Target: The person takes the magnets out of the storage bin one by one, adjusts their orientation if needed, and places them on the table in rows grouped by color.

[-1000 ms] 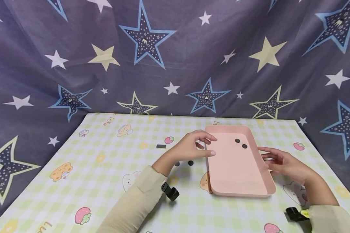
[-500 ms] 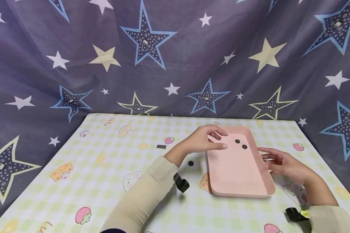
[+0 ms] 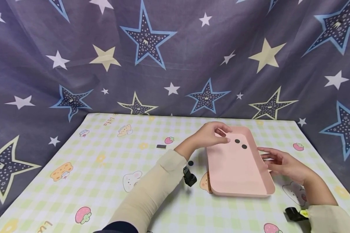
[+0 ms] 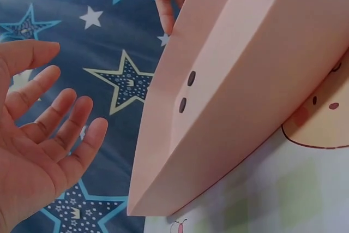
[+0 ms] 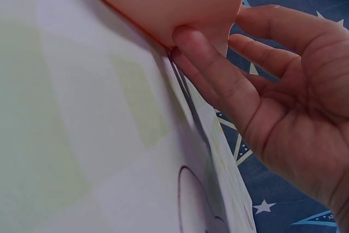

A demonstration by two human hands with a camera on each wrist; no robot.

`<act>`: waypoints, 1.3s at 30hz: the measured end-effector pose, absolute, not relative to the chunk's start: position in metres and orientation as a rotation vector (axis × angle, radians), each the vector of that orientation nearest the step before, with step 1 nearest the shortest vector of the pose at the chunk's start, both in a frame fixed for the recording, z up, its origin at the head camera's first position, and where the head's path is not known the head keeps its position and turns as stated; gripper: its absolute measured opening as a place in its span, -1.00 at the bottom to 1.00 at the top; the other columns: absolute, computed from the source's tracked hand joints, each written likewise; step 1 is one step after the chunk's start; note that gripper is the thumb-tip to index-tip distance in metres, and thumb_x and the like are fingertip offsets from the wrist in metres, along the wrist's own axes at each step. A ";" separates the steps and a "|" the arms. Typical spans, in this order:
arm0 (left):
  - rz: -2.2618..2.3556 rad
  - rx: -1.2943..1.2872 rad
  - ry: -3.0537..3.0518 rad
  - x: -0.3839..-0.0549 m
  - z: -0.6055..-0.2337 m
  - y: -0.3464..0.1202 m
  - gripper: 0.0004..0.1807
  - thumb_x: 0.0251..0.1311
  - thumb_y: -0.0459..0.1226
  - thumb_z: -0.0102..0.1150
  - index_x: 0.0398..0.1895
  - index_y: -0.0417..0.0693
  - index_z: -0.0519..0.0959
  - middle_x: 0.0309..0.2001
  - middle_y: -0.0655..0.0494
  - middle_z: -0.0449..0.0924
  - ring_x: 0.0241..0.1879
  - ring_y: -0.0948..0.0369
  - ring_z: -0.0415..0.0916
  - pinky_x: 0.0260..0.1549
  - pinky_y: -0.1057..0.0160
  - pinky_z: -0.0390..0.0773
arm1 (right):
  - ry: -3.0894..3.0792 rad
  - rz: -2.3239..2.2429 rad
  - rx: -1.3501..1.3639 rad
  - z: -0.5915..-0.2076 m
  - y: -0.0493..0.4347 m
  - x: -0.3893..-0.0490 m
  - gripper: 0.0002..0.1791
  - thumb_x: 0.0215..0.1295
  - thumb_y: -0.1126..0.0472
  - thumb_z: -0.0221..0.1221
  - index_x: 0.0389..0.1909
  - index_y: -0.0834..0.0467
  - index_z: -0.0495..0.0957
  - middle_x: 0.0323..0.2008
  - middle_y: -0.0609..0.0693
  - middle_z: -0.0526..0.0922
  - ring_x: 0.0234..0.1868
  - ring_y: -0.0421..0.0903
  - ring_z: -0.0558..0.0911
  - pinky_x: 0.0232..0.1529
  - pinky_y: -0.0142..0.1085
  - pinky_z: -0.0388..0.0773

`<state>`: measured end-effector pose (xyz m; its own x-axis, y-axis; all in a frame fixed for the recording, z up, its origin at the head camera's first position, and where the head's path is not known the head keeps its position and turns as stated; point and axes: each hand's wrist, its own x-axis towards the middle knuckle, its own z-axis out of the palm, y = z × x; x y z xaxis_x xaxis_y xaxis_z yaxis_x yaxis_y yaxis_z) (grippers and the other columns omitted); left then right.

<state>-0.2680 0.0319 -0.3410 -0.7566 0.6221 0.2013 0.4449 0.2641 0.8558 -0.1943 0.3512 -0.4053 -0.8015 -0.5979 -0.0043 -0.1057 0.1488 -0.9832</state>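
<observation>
In the head view we see the pink tray (image 3: 237, 171) on the table (image 3: 105, 187), right of the frame's centre, with our left hand (image 3: 210, 135) loose-fingered and holding nothing over its upper-left corner, just left of two black discs (image 3: 244, 146) lying inside. Our right hand (image 3: 285, 164), at the frame's right, grasps nothing and rests relaxed fingers against the tray's right outer wall. We find another black disc (image 3: 191, 163) near the frame's centre, beside our left sleeve (image 3: 160, 178) and left of the tray.
</observation>
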 end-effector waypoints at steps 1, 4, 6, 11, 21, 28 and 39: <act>1.504 0.999 2.352 -0.269 -0.342 0.034 -0.68 0.11 -0.37 0.36 -0.03 -0.19 0.63 -0.12 0.11 0.65 -0.19 0.30 0.61 -0.16 0.44 0.55 | 2.036 -1.692 -0.673 -0.405 0.352 -0.194 -0.38 0.45 0.46 -0.04 0.48 0.13 0.13 0.17 -0.08 0.52 0.10 -0.17 0.58 -0.07 -0.19 0.63; 1.515 0.991 2.353 -0.273 -0.343 0.039 -0.69 0.10 -0.38 0.36 -0.04 -0.19 0.64 -0.15 0.10 0.65 -0.22 0.32 0.59 -0.15 0.45 0.54 | 2.032 -1.692 -0.672 -0.405 0.352 -0.194 -0.38 0.45 0.46 -0.04 0.48 0.12 0.14 0.17 -0.09 0.52 0.11 -0.18 0.57 -0.07 -0.18 0.63; 1.518 0.989 2.354 -0.275 -0.345 0.043 -0.69 0.10 -0.38 0.37 -0.05 -0.19 0.64 -0.15 0.09 0.65 -0.22 0.32 0.59 -0.15 0.45 0.54 | 2.032 -1.692 -0.672 -0.405 0.352 -0.194 -0.38 0.45 0.46 -0.04 0.49 0.12 0.14 0.17 -0.09 0.51 0.11 -0.18 0.57 -0.07 -0.18 0.63; 1.510 0.991 2.374 -0.280 -0.348 0.051 -0.67 0.10 -0.37 0.37 -0.03 -0.21 0.65 -0.19 0.08 0.66 -0.25 0.32 0.59 -0.16 0.47 0.52 | 2.035 -1.690 -0.675 -0.406 0.353 -0.194 -0.38 0.45 0.46 -0.04 0.48 0.13 0.13 0.18 -0.08 0.52 0.11 -0.19 0.57 -0.08 -0.18 0.63; 1.512 0.948 2.368 -0.287 -0.352 0.068 -0.68 0.08 -0.37 0.39 -0.06 -0.21 0.66 -0.19 0.08 0.68 -0.28 0.38 0.57 -0.21 0.51 0.52 | 2.054 -1.678 -0.638 -0.406 0.354 -0.193 -0.38 0.45 0.44 -0.02 0.48 0.10 0.15 0.17 -0.07 0.51 0.10 -0.20 0.58 -0.07 -0.18 0.63; 1.531 0.907 2.306 -0.293 -0.354 0.076 -0.65 0.06 -0.41 0.39 -0.03 -0.25 0.64 -0.10 -0.02 0.66 -0.14 0.20 0.62 -0.18 0.51 0.52 | 2.053 -1.678 -0.644 -0.406 0.355 -0.193 -0.38 0.45 0.44 -0.02 0.49 0.13 0.13 0.18 -0.06 0.51 0.10 -0.19 0.57 -0.07 -0.18 0.63; 1.528 0.811 2.295 -0.307 -0.375 0.080 -0.66 0.07 -0.45 0.37 -0.04 -0.29 0.64 -0.01 -0.16 0.63 -0.01 0.09 0.60 -0.16 0.49 0.51 | 2.080 -1.661 -0.623 -0.405 0.352 -0.194 -0.37 0.45 0.41 0.00 0.49 0.15 0.12 0.17 -0.05 0.49 0.10 -0.20 0.57 -0.07 -0.17 0.63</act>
